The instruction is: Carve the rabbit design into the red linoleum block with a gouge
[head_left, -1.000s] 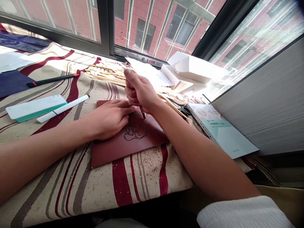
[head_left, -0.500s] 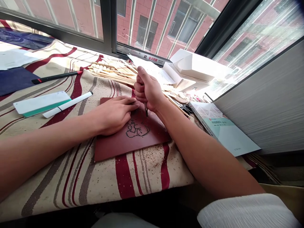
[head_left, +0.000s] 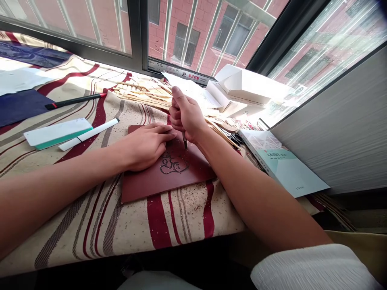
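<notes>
A reddish-brown board (head_left: 145,187) lies on the striped cloth, with a dark carved line drawing (head_left: 173,165) on its face. My left hand (head_left: 148,147) rests flat on the board's left part, fingers stretched toward the right. Wrapped in a fist, my right hand (head_left: 186,114) holds a carving tool (head_left: 185,141) upright, thumb on top. Only the tool's lower metal end shows below the fist; its handle is hidden. The tip is at the board's surface just above the carved lines. Small shavings lie on the cloth in front of the board.
A white marker (head_left: 89,135) and a white-and-green case (head_left: 59,132) lie left, near a black-and-red pen (head_left: 75,100). Thin wooden strips (head_left: 142,94), black scissors (head_left: 236,139), a white box (head_left: 242,86) and a book (head_left: 290,165) sit behind and right. A window frame (head_left: 137,36) rises behind.
The view has shifted slightly. My right hand keeps its grip on the carving tool and has barely moved. My left hand stays in place on the board.
</notes>
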`<state>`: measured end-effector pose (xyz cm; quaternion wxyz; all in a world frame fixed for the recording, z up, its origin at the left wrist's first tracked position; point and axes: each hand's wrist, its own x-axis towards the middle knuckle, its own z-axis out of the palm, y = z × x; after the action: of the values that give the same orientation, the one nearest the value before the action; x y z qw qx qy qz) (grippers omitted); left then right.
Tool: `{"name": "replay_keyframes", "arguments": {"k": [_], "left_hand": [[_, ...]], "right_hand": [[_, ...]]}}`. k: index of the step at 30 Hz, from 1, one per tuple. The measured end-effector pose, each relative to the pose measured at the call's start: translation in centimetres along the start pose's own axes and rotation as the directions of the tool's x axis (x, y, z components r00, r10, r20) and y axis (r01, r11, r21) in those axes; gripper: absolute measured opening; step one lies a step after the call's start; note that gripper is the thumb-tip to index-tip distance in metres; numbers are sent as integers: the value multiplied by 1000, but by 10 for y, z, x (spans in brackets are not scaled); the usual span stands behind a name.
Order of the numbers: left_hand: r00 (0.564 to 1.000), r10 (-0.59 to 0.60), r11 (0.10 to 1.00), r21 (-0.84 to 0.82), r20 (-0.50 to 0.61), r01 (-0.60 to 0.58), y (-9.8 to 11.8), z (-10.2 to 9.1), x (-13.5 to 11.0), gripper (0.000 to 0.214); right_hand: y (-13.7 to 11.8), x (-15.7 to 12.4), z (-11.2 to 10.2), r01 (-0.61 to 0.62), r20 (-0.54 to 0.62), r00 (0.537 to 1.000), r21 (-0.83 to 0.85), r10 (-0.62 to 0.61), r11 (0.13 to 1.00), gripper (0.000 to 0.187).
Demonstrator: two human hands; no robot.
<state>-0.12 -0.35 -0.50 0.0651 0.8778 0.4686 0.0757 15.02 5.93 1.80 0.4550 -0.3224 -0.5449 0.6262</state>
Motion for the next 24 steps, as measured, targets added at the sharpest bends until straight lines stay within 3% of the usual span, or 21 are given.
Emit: {"name": "replay_keyframes", "arguments": {"k": [3,8,14,19,24], "left_hand": [[1000,-9,1000,-5,11,9,1,-1,0,66],[1000,-9,1000,-5,-2,9,0,0,-1,65],[993,83,995,-56,-84,-88,-3,3,-3,61],[998,38,999,-31,-46,-39,-5,4,-3,64],[996,62,998,-6,-64,-62,-5,2,-3,59]], "right_hand": [[-4,-9,-4,20,232,972,75,-37,997,61],[-4,-11,-3,30,197,979,115,-52,993,63],[-5,-17,4,91,401,912,15,-90,996,62],[-11,-20,-7,97,225,969,55,-107,994,67],[-9,-21,11,-6,35,999,-1,6,1000,62]]}}
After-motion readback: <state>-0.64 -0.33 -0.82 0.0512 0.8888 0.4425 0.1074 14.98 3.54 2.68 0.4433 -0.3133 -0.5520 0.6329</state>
